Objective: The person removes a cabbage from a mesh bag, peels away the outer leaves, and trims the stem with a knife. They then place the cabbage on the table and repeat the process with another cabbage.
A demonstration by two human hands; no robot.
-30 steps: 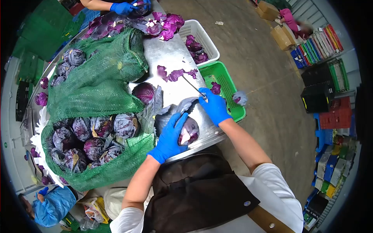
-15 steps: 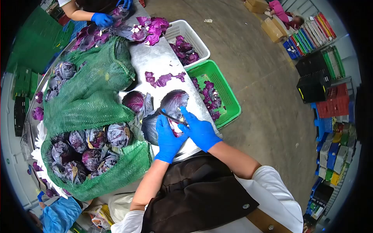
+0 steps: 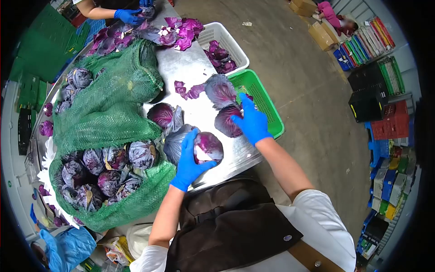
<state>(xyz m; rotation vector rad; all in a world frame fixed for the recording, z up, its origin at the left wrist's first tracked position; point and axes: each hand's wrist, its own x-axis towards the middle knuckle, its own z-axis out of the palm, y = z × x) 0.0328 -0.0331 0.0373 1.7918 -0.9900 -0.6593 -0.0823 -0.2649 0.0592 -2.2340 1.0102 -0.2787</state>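
Observation:
A peeled red cabbage (image 3: pixel 210 146), its pale cut stem showing, rests on the metal table (image 3: pixel 179 68) near its front edge. My left hand (image 3: pixel 188 164), in a blue glove, is cupped around the cabbage's left side. Further right, my gloved right hand (image 3: pixel 253 122) grips loose purple outer leaves (image 3: pixel 228 121) by their right edge, over the table's side by the green basket (image 3: pixel 276 119). A second big leaf (image 3: pixel 220 90) lies against them, just beyond. Left of the cabbage are more outer leaves (image 3: pixel 174 144). No knife shows now.
Green mesh sacks (image 3: pixel 113 97) of red cabbages cover the table's left side. A white basket (image 3: pixel 240 54) with leaf scraps stands at the far right side. Across the table, a co-worker's blue-gloved hand (image 3: pixel 128 17) is at a cabbage beside a leaf pile (image 3: pixel 181 34).
My hands have moved apart. The right has gone right and away from me with outer leaves, while the left stays on the cabbage, now bared. The dark knife seen between them is out of sight.

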